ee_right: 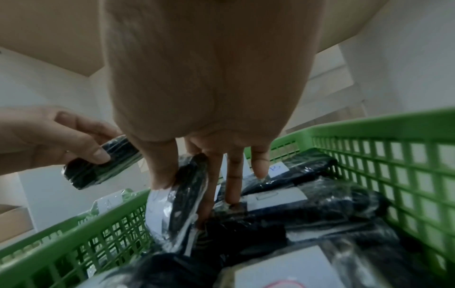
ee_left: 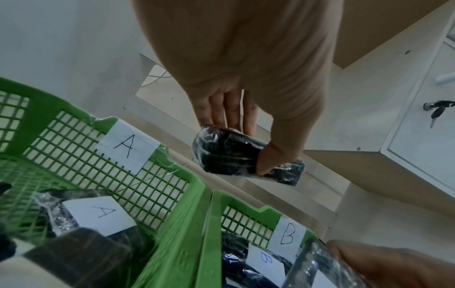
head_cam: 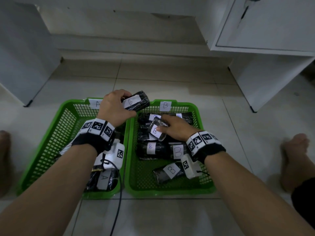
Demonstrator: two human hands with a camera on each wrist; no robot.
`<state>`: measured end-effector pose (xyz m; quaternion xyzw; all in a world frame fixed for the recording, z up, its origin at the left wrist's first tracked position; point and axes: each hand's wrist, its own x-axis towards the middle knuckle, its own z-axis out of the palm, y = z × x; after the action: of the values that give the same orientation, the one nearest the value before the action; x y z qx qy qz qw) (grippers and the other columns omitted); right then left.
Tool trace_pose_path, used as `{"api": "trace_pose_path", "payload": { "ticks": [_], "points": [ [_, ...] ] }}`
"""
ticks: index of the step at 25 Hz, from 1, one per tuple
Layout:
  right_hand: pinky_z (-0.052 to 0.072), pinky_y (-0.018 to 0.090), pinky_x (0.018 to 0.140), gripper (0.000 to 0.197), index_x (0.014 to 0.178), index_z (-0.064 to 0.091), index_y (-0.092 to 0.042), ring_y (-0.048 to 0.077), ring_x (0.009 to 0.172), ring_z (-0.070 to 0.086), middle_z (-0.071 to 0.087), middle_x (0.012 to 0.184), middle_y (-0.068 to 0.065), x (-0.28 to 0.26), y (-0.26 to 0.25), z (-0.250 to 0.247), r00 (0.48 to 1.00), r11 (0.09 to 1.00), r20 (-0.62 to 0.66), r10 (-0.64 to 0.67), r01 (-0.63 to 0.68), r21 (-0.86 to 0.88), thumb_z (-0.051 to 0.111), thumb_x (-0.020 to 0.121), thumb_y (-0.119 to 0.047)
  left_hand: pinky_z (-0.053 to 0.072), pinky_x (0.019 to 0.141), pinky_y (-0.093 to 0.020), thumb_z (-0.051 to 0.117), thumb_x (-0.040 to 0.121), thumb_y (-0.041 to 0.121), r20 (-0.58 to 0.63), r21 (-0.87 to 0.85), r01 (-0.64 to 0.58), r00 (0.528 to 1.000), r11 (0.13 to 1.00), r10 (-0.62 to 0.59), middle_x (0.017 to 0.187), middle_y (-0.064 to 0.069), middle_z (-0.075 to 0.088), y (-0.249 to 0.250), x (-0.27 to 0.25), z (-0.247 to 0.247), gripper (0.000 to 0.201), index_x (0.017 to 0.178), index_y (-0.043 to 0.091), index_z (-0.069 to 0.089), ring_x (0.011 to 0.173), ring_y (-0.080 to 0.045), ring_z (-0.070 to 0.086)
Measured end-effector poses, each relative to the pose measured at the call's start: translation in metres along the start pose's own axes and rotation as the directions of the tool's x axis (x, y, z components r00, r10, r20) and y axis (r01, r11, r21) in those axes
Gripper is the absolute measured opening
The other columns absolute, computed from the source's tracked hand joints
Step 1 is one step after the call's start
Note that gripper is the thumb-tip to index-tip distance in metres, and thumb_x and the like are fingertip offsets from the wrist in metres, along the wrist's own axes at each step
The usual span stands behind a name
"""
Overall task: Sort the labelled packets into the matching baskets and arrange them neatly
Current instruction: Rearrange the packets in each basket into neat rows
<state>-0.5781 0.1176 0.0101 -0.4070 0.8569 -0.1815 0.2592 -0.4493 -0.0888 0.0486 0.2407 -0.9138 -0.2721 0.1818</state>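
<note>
Two green mesh baskets sit side by side on the floor, basket A (head_cam: 51,137) on the left and basket B (head_cam: 196,109) on the right. My left hand (head_cam: 115,106) grips a black wrapped packet labelled B (head_cam: 136,102) in the air above the far rims between the baskets; the left wrist view shows that packet (ee_left: 236,154) between thumb and fingers. My right hand (head_cam: 173,126) pinches another B packet (head_cam: 156,132), tilted on edge (ee_right: 187,196), over the pile inside basket B. Several B packets lie in basket B. An A packet (head_cam: 104,181) lies in basket A.
White cabinets stand at the left (head_cam: 22,53) and the right (head_cam: 265,31), with a tiled floor (head_cam: 153,74) between. My bare feet rest at the far left (head_cam: 5,150) and the far right (head_cam: 293,159). A black cable (head_cam: 117,210) trails from my left wrist camera.
</note>
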Motion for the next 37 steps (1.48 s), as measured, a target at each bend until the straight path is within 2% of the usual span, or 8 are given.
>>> {"api": "trace_pose_path", "payload": {
  "ticks": [3, 6, 10, 13, 20, 25, 31, 37],
  "points": [
    [0.048, 0.032, 0.079, 0.023, 0.113, 0.061, -0.019, 0.018, 0.096, 0.063, 0.067, 0.111, 0.001, -0.011, 0.005, -0.007, 0.996, 0.965, -0.071, 0.055, -0.035, 0.259, 0.064, 0.096, -0.035, 0.049, 0.076, -0.025, 0.083, 0.062, 0.020, 0.063, 0.005, -0.011, 0.998, 1.000, 0.011, 0.103, 0.004, 0.068, 0.006, -0.002, 0.000, 0.055, 0.114, 0.019, 0.066, 0.091, -0.014, 0.063],
    [0.052, 0.028, 0.064, 0.016, 0.112, 0.065, -0.016, 0.016, 0.084, 0.068, 0.070, 0.105, 0.002, -0.024, 0.017, -0.032, 0.960, 0.813, -0.135, 0.244, -0.126, 0.568, 0.061, 0.098, -0.022, 0.054, 0.081, -0.031, 0.082, 0.062, 0.018, 0.184, 0.033, -0.073, 0.981, 0.997, 0.065, 0.103, 0.003, 0.069, 0.018, -0.004, 0.005, 0.054, 0.113, 0.020, 0.067, 0.094, -0.016, 0.064],
    [0.061, 0.032, 0.057, 0.014, 0.103, 0.064, -0.005, 0.026, 0.077, 0.075, 0.072, 0.100, 0.013, -0.037, 0.038, -0.051, 0.899, 0.709, -0.154, 0.411, -0.208, 0.674, 0.066, 0.096, -0.018, 0.051, 0.080, -0.029, 0.082, 0.064, 0.023, 0.424, 0.183, -0.190, 0.900, 0.964, 0.097, 0.110, 0.002, 0.067, 0.038, -0.007, 0.030, 0.055, 0.116, 0.021, 0.066, 0.097, -0.018, 0.062],
    [0.064, 0.039, 0.066, 0.020, 0.106, 0.064, -0.004, 0.031, 0.076, 0.077, 0.075, 0.095, 0.016, -0.040, 0.047, -0.044, 0.897, 0.687, -0.125, 0.425, -0.229, 0.690, 0.072, 0.092, -0.015, 0.049, 0.078, -0.028, 0.079, 0.068, 0.022, 0.514, 0.318, -0.229, 0.857, 0.920, 0.036, 0.116, 0.000, 0.063, 0.043, -0.008, 0.048, 0.053, 0.119, 0.020, 0.063, 0.102, -0.021, 0.060],
    [0.065, 0.036, 0.067, 0.027, 0.117, 0.063, -0.003, 0.035, 0.086, 0.076, 0.075, 0.099, 0.020, -0.036, 0.058, -0.043, 0.908, 0.654, -0.086, 0.410, -0.227, 0.722, 0.070, 0.091, -0.003, 0.043, 0.069, -0.030, 0.077, 0.067, 0.020, 0.454, 0.377, -0.176, 0.891, 0.909, -0.017, 0.109, -0.006, 0.057, 0.051, -0.003, 0.065, 0.045, 0.106, 0.013, 0.055, 0.092, -0.023, 0.057],
    [0.065, 0.034, 0.067, 0.034, 0.126, 0.061, -0.004, 0.034, 0.087, 0.076, 0.075, 0.100, 0.018, -0.036, 0.061, -0.041, 0.908, 0.643, -0.080, 0.411, -0.227, 0.731, 0.068, 0.093, -0.003, 0.050, 0.087, -0.038, 0.077, 0.067, 0.021, 0.383, 0.510, -0.214, 0.924, 0.833, 0.003, 0.112, -0.005, 0.056, 0.055, -0.006, 0.070, 0.046, 0.108, 0.013, 0.058, 0.109, -0.027, 0.055],
    [0.064, 0.032, 0.070, 0.037, 0.129, 0.060, -0.004, 0.029, 0.084, 0.076, 0.073, 0.105, 0.016, -0.039, 0.060, -0.040, 0.909, 0.640, -0.085, 0.409, -0.219, 0.737, 0.068, 0.093, -0.002, 0.053, 0.084, -0.033, 0.076, 0.066, 0.015, 0.444, 0.365, -0.183, 0.896, 0.913, 0.002, 0.113, -0.006, 0.054, 0.047, -0.003, 0.072, 0.044, 0.107, 0.010, 0.062, 0.106, -0.024, 0.056],
    [0.063, 0.028, 0.067, 0.032, 0.125, 0.062, -0.003, 0.025, 0.080, 0.076, 0.074, 0.104, 0.015, -0.041, 0.062, -0.040, 0.913, 0.633, -0.080, 0.401, -0.212, 0.744, 0.067, 0.093, -0.003, 0.041, 0.076, -0.026, 0.081, 0.062, 0.020, 0.386, 0.275, -0.142, 0.922, 0.951, 0.026, 0.103, 0.002, 0.049, 0.043, -0.002, 0.064, 0.045, 0.101, 0.017, 0.058, 0.098, -0.019, 0.051]
  ]
}}
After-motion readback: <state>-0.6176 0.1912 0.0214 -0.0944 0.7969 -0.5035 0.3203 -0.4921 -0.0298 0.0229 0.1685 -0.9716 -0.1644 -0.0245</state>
